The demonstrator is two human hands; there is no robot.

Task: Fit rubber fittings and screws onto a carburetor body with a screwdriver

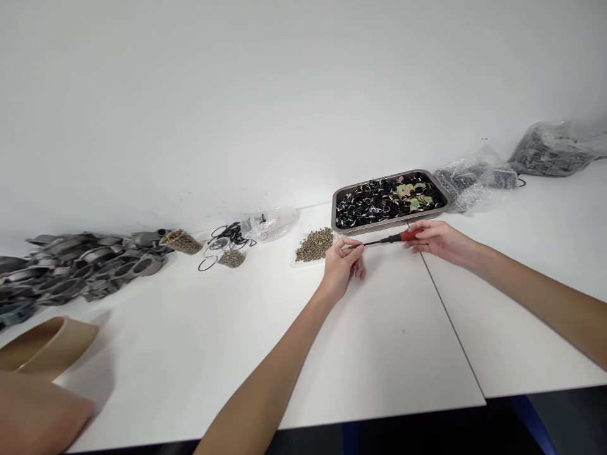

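Note:
A screwdriver (392, 239) with a red and black handle and a dark shaft lies level between my hands, above the table. My right hand (439, 241) grips the handle's end between thumb and fingers. My left hand (340, 268) is closed in a pinch around the tip end of the shaft; whether a small screw is also there is hidden by the fingers. Just behind my left hand, a heap of small brass-coloured screws (314, 245) rests on a shallow clear tray. Beyond the screwdriver stands a grey metal tray (374, 230) full of black rings and some yellowish flat pieces.
Grey metal castings (95, 265) pile up at the left, near a cup of small parts (181, 241), black rings (230, 237) and a plastic bag (272, 222). Bagged parts (474, 180) lie at back right. A tan roll-like object (61, 344) is at lower left.

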